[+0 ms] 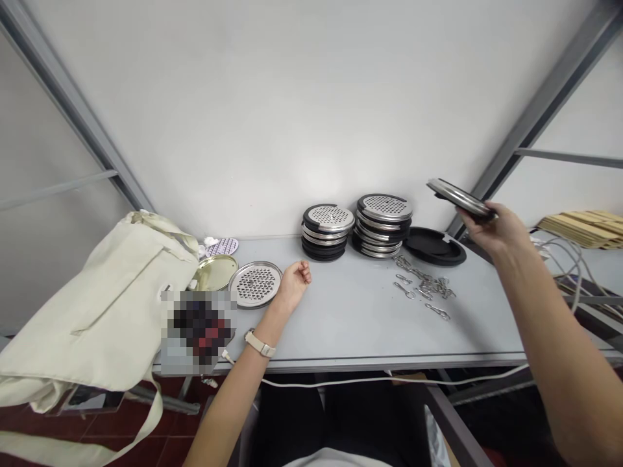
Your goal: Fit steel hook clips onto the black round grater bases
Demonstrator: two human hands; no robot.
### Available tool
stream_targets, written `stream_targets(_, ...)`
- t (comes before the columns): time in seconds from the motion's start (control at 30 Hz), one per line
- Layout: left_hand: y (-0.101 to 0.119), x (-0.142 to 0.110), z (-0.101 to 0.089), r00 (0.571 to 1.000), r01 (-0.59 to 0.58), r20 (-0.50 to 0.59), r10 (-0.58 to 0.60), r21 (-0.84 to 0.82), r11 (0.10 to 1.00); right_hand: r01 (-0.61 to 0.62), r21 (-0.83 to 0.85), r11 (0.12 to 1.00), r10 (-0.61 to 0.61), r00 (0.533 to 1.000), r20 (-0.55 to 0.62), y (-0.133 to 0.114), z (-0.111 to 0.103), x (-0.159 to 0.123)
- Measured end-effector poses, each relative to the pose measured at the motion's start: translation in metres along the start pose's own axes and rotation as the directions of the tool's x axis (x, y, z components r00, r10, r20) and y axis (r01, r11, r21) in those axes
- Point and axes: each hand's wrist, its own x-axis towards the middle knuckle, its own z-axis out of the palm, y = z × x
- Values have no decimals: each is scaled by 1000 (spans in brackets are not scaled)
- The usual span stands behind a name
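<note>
My right hand (491,228) is raised at the right and grips a round disc with a steel rim and black underside (460,197), held tilted in the air above a black round lid (435,246). My left hand (293,283) rests on the grey table (350,324) with its fingers curled in, holding nothing visible, just right of a perforated steel disc (255,283). Two stacks of steel-and-black discs (328,231) (383,224) stand at the back by the wall. A heap of small metal hooks and chain (424,285) lies between the hands.
A cream cloth bag (102,311) covers the table's left end. A gold round lid (215,272) and a small dotted piece (222,246) lie beside it. A white cable (389,377) runs along the front edge. Grey cables (569,259) and flat wooden pieces (584,227) lie at the right.
</note>
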Motion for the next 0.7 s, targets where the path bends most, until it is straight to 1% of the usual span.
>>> stream_targets(0.07,0,0,0,1000,-2,0,2,-1,1000,-96,82,992,85,988,129,-24,13,-4)
stream_targets(0.1,0,0,-1,1000,-2,1,2,-1,1000,-163,142,976,130,968,214,-38,21,-8)
stream_targets(0.13,0,0,-1,1000,-3,1,3,-2,1000,-363,294,884,262,907,331,-53,29,-13)
stream_targets(0.17,0,0,-1,1000,-6,0,6,-2,1000,-513,410,754,318,831,455,-68,38,-20)
stream_targets(0.2,0,1,-1,1000,-9,-1,9,-3,1000,-617,456,642,342,762,550,-82,48,-27)
stream_targets(0.27,0,1,-2,1000,-17,-6,16,-5,1000,-671,443,595,307,698,647,-106,69,-45)
stream_targets(0.33,0,1,-2,1000,-23,-10,22,-7,1000,-703,425,570,279,652,705,-122,91,-63)
stream_targets(0.4,0,0,-1,1000,-25,-13,25,-8,1000,-734,397,550,268,606,749,-132,113,-79)
stream_targets(0.43,0,0,-1,1000,-26,-14,26,-9,1000,-747,393,536,263,590,763,-135,123,-86)
stream_targets(0.47,1,0,-1,999,-28,-16,28,-9,1000,-776,390,496,275,566,777,-137,132,-92)
stream_targets(0.5,1,0,-1,999,-30,-18,30,-10,999,-792,380,478,275,546,791,-138,140,-97)
stream_targets(0.6,1,-1,1,999,-39,-25,38,-12,999,-759,327,563,275,546,792,-137,152,-103)
stream_targets(0.7,0,0,1,999,-43,-27,42,-11,999,-712,260,652,271,539,798,-131,151,-100)
